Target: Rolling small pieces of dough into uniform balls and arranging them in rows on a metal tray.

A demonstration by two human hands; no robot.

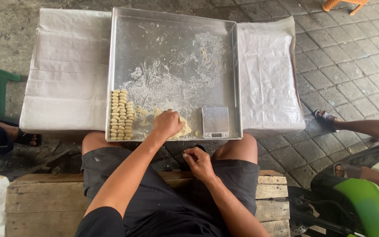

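Note:
A large shallow metal tray (123, 26) dusted with flour rests on a low table covered with white woven sacking (66, 70). My left hand (166, 123) presses on a pale yellow lump of dough (184, 129) near the tray's front edge. My right hand (198, 163) hovers over my lap just below the tray, fingers curled, with nothing visibly in it. Several small dough pieces (122, 115) lie in neat rows at the tray's front left. A small silver digital scale (215, 122) sits at the front right of the tray.
I sit on a wooden bench (44, 197). Another person's sandalled feet (326, 116) are at the right on the paved ground, beside a green and black vehicle part (365, 206). A green metal frame (1, 87) and another foot (25, 137) are at the left.

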